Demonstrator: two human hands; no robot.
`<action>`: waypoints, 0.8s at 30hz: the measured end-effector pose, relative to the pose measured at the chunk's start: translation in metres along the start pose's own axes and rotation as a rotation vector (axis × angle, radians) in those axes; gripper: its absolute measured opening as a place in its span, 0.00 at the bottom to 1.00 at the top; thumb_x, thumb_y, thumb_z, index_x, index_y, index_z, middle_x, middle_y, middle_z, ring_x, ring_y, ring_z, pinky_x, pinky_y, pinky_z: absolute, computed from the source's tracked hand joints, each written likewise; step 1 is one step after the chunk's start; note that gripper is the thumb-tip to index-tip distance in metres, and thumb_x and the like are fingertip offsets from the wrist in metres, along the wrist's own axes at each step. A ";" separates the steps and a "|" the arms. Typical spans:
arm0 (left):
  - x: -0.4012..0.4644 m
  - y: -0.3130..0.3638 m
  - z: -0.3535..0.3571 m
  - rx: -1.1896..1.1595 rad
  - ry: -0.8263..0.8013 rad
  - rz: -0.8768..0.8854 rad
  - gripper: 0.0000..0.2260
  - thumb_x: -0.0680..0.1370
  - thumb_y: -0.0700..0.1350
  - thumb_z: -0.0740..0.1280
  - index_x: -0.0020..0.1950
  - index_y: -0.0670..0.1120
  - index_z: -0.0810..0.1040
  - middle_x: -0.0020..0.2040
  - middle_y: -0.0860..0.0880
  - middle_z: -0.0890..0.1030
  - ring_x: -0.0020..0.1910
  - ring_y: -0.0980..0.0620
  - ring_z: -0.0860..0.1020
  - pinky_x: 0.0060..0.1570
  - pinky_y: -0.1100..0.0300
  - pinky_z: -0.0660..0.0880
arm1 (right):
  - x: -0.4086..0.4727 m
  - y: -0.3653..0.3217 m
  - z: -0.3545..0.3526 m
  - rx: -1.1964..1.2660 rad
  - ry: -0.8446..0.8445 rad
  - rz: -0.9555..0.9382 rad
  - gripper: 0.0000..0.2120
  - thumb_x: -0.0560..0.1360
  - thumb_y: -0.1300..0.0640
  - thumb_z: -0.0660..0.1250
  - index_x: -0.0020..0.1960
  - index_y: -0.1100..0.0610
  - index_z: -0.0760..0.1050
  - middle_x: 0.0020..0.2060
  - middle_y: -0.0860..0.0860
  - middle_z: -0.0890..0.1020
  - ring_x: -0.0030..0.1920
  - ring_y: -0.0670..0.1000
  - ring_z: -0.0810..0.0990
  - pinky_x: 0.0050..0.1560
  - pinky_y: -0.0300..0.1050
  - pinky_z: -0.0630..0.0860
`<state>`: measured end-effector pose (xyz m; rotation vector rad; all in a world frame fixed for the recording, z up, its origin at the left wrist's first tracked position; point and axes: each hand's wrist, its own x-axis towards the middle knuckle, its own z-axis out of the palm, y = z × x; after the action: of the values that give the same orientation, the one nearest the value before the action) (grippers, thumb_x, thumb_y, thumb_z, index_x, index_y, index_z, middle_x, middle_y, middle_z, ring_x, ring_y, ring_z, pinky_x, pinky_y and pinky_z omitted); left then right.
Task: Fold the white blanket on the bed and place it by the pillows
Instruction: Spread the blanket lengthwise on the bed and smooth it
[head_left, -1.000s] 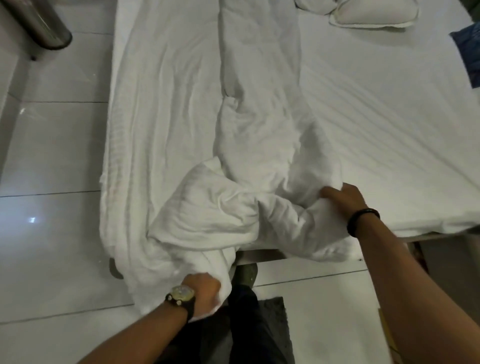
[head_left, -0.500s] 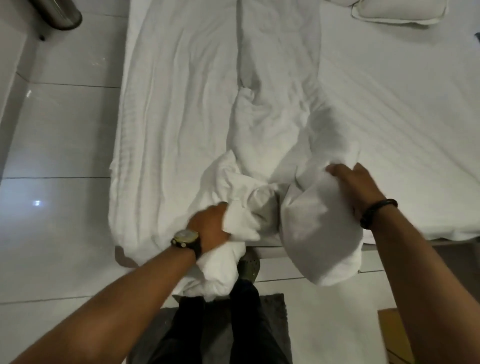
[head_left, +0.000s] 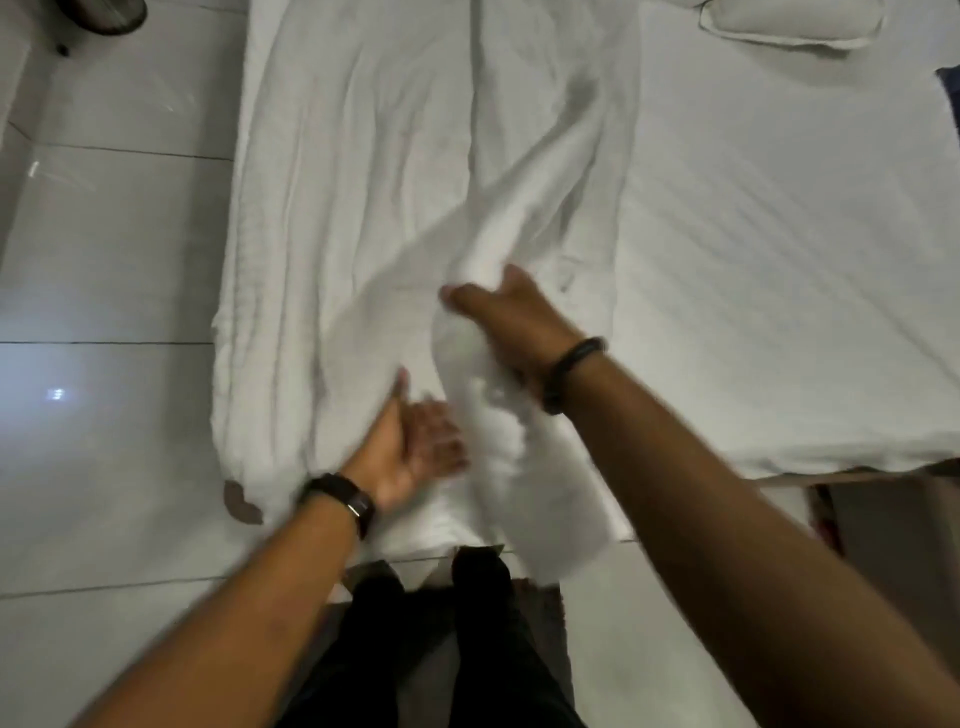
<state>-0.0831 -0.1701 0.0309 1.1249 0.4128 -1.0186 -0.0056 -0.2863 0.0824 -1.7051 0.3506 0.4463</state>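
views: one, head-worn, wide-angle
position: standing at foot edge of bed (head_left: 779, 260), above it
facing: forward and steeply down
range: close, both forearms reach in from bottom
frame edges: floor (head_left: 104, 260) left, pillow (head_left: 789, 23) top right
blur: hands smeared

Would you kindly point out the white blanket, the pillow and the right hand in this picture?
white blanket (head_left: 395, 197), head view, on its wrinkled flat middle.
pillow (head_left: 789, 23), head view, on its near edge at the top.
right hand (head_left: 511, 322), head view, on the back of the hand.
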 end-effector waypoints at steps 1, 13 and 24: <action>0.010 0.023 -0.028 -0.062 0.067 0.074 0.34 0.76 0.65 0.52 0.37 0.37 0.81 0.32 0.43 0.84 0.33 0.53 0.84 0.35 0.64 0.79 | 0.005 0.017 0.021 0.008 -0.103 0.058 0.11 0.75 0.52 0.68 0.51 0.60 0.79 0.44 0.56 0.85 0.42 0.53 0.84 0.41 0.44 0.81; 0.035 -0.009 -0.156 0.279 0.762 0.251 0.21 0.66 0.47 0.71 0.57 0.46 0.73 0.51 0.47 0.79 0.48 0.45 0.79 0.47 0.56 0.74 | 0.007 0.130 -0.047 -0.158 0.372 0.145 0.14 0.75 0.50 0.66 0.58 0.52 0.78 0.52 0.56 0.83 0.52 0.60 0.81 0.49 0.48 0.75; -0.016 -0.052 -0.236 0.651 0.914 -0.054 0.12 0.78 0.41 0.62 0.61 0.41 0.77 0.52 0.41 0.80 0.45 0.44 0.75 0.44 0.56 0.71 | -0.003 0.257 -0.076 -0.367 0.212 0.595 0.41 0.67 0.28 0.65 0.69 0.54 0.69 0.64 0.55 0.76 0.62 0.59 0.75 0.57 0.53 0.74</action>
<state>-0.0868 0.0430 -0.0842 2.1779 0.8672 -0.6322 -0.1209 -0.4066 -0.1274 -1.9981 0.9935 0.8008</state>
